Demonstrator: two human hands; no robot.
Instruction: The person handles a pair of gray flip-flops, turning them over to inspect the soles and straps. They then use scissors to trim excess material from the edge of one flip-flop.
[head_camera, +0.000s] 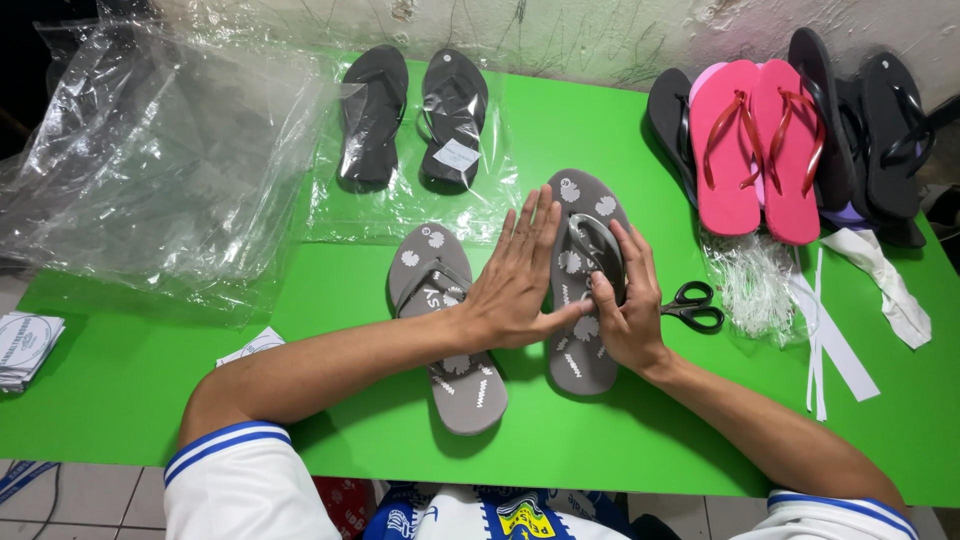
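Table (600, 440): green; your work lies at its middle.
Plastic bags (150, 150): clear, heaped far left.
Pink flip-flops (755, 150): far right, among black ones.
Grey flip-flop (585, 290): patterned, under both your hands; its twin (445, 330) just left.
Left hand (515, 285): flat, fingers spread, pressing the sole.
Right hand (625, 300): curled around the strap.
Scissors (695, 305): just right of your right hand.

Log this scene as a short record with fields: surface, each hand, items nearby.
surface: green table
left hand: flat, across both grey flip-flops
right hand: gripping the strap of the right grey flip-flop
other grey flip-flop: beside it, to the left
scissors: black, by the right hand
far side: black pair in clear plastic
right edge: pink pair, dark sandals stacked behind
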